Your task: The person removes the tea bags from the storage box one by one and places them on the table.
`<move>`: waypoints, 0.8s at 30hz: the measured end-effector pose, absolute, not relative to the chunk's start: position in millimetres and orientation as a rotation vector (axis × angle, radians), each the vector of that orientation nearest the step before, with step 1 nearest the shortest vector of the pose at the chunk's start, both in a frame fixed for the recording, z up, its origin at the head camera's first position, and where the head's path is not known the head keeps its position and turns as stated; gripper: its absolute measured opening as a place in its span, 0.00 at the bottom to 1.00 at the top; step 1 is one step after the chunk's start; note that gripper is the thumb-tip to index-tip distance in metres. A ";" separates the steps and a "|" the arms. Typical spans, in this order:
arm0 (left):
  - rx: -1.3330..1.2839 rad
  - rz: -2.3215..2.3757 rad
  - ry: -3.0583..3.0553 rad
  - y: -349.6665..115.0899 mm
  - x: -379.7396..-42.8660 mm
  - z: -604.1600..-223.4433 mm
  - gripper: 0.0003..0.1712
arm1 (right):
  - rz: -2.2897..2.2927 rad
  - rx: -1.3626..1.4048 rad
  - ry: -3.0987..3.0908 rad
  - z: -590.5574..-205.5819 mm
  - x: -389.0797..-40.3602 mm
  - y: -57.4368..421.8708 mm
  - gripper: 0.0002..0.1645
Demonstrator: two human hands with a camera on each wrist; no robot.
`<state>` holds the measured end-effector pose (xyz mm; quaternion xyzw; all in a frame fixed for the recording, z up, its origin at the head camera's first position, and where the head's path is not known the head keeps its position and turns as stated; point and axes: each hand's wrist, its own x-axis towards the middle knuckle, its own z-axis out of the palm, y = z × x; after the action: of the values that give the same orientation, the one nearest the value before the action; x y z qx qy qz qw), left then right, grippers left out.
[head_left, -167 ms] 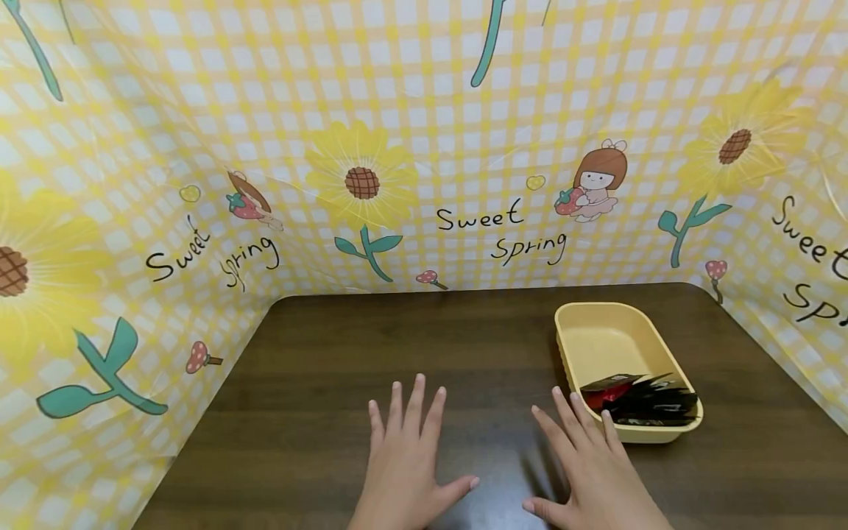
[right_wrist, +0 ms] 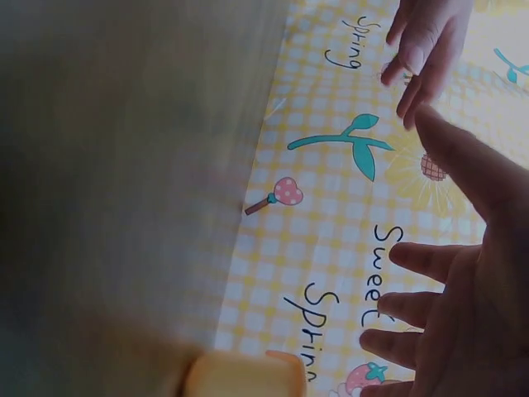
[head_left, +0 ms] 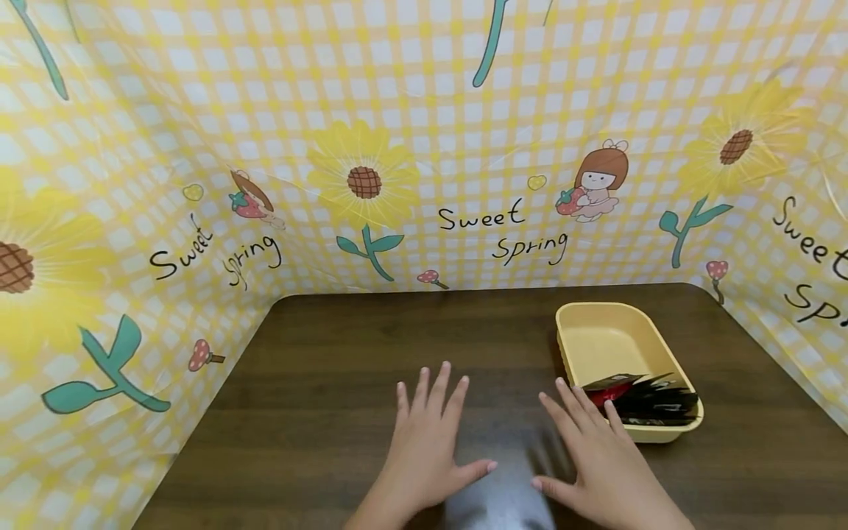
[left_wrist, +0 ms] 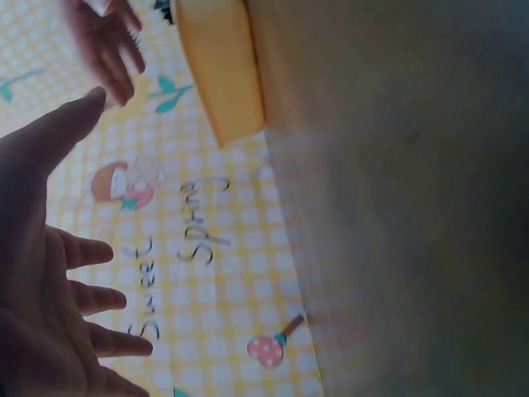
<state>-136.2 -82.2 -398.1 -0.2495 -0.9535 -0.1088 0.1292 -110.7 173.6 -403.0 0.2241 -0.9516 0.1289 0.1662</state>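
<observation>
Both hands hover over the dark wooden table with fingers spread and straight, holding nothing. In the head view the left hand [head_left: 424, 449] is left of the middle, palm down. To its right, the right hand [head_left: 603, 456] is nearest to a yellow plastic bin [head_left: 609, 342], its fingertips overlapping the bin's near left corner in view; whether they touch it I cannot tell. Several shiny black packets [head_left: 656, 401] stand bunched at the bin's near end, a red one [head_left: 609, 394] among them. The left wrist view shows the bin's side [left_wrist: 223, 74] beyond the spread left hand [left_wrist: 50, 306].
The brown table [head_left: 397, 331] has rounded far corners. A yellow-checked cloth [head_left: 464, 162] with flowers and "Sweet Spring" lettering rises around its back and sides. The bin stands on the table's right part.
The left hand has moved forward and to the right. The right hand has shifted slightly forward and right. The bin and packets stay in place.
</observation>
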 end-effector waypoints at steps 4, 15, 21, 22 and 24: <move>-0.902 -0.485 -2.799 -61.9 -161.5 -391.4 0.56 | 0.338 0.609 -2.705 -386.0 -126.2 191.3 0.51; -1.145 -0.605 -2.815 13.8 -224.4 -368.9 0.33 | 0.436 0.666 -2.898 -350.4 -190.1 256.8 0.22; -1.286 -0.651 -2.809 55.5 -249.4 -367.8 0.21 | 0.579 0.754 -3.126 -350.1 -218.9 276.6 0.14; -1.312 -0.622 -2.822 62.2 -250.7 -368.6 0.20 | 0.584 0.774 -3.155 -350.3 -222.3 279.2 0.14; -1.359 -0.505 -2.844 75.4 -251.3 -370.3 0.18 | 0.572 0.821 -3.188 -351.4 -229.4 284.0 0.14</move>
<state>-251.3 75.4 -370.3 -0.4257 -0.8906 -0.1580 -0.0253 -229.4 284.0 -351.4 0.2446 -0.9493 0.1703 -0.0997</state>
